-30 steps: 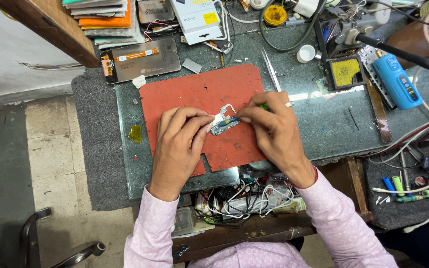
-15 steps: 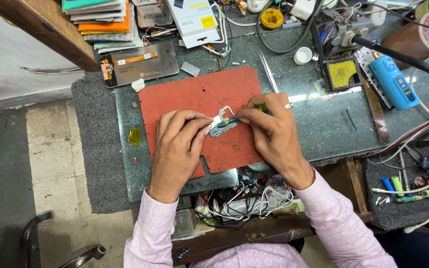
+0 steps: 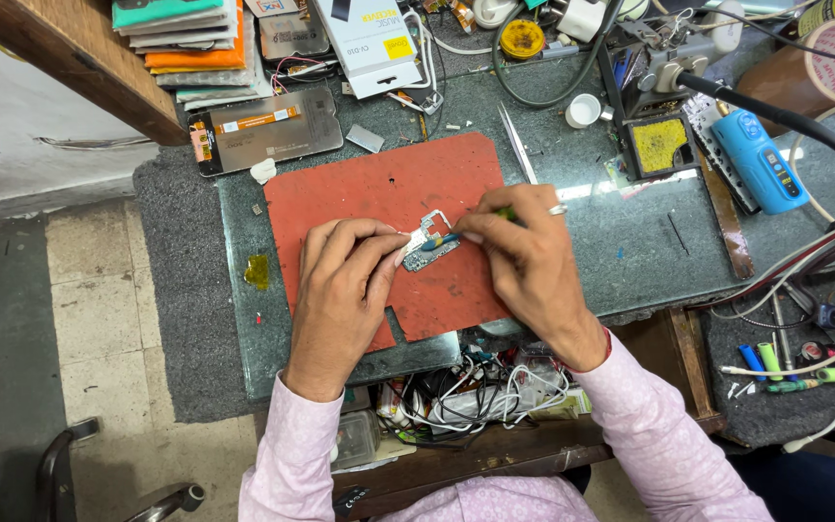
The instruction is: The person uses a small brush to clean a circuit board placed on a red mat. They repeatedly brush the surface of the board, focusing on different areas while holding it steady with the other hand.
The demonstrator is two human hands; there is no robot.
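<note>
While the left hand (image 3: 345, 290) pinches the small circuit board (image 3: 432, 251) flat on the red mat (image 3: 379, 193) at mid-bench, the right hand (image 3: 524, 256) is closed on a green-handled brush (image 3: 442, 242) touching it; light, stiff and likely fragile, the board seems best held by its edges.

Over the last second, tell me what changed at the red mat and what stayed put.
Almost nothing moved. The left hand still pins the small circuit board on the red mat, and the right hand still holds the green-handled tool with its tip on the board; any shift of the tool is too small to tell. Nothing was picked up or let go. The tweezers and the blue device lie where they were.
</note>
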